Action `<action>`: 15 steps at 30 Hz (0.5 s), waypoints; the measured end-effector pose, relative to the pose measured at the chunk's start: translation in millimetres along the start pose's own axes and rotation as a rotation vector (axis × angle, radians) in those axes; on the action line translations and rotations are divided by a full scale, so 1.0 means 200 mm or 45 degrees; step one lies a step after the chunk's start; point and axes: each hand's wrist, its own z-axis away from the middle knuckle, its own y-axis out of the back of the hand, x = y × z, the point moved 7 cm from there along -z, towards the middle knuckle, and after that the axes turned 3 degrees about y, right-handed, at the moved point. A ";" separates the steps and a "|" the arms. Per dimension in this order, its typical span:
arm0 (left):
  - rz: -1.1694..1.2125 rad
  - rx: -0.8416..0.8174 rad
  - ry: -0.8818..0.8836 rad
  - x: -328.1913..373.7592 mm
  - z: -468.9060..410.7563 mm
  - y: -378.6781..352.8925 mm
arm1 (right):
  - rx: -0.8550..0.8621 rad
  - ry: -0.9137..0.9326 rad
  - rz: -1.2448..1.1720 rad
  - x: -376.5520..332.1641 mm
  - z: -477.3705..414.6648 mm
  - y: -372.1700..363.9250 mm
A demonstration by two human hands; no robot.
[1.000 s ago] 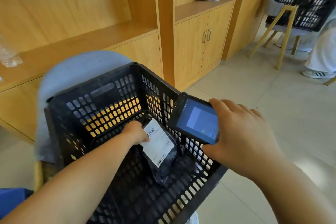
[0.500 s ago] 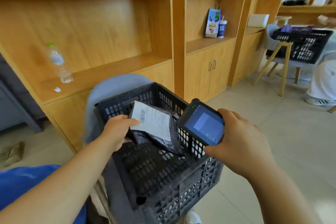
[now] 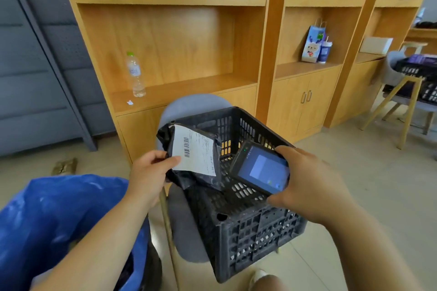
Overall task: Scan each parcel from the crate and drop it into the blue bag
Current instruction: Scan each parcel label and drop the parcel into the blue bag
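My left hand (image 3: 151, 173) grips a black plastic parcel (image 3: 189, 179) by its lower left corner and holds it upright above the left side of the black crate (image 3: 255, 231). The parcel's white barcode label (image 3: 195, 150) faces me. My right hand (image 3: 307, 182) holds a handheld scanner (image 3: 260, 168) with a lit screen, just right of the parcel and over the crate. The crate's inside looks bare. The blue bag (image 3: 52, 220) stands open at the lower left, under my left forearm.
The crate rests on a grey chair (image 3: 189, 106) in front of wooden shelving (image 3: 170, 30). A water bottle (image 3: 135, 74) stands on the shelf. A paper bag (image 3: 313, 42) and a cup sit further right. A second chair with a crate (image 3: 416, 71) stands at the far right.
My left hand has lifted the parcel out of the crate and moved it leftward, turning the label up. The scanner has stayed beside it. The view has tilted up and the blue bag has come into sight.
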 end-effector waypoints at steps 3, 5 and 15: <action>-0.031 0.048 -0.103 0.02 0.02 0.05 | -0.030 0.050 0.033 -0.06 -0.01 -0.01; -0.043 0.066 -0.138 0.03 0.03 0.07 | -0.038 0.070 0.023 -0.08 -0.01 -0.01; -0.075 0.099 -0.194 0.05 0.02 0.06 | -0.036 0.088 0.013 -0.08 -0.03 0.01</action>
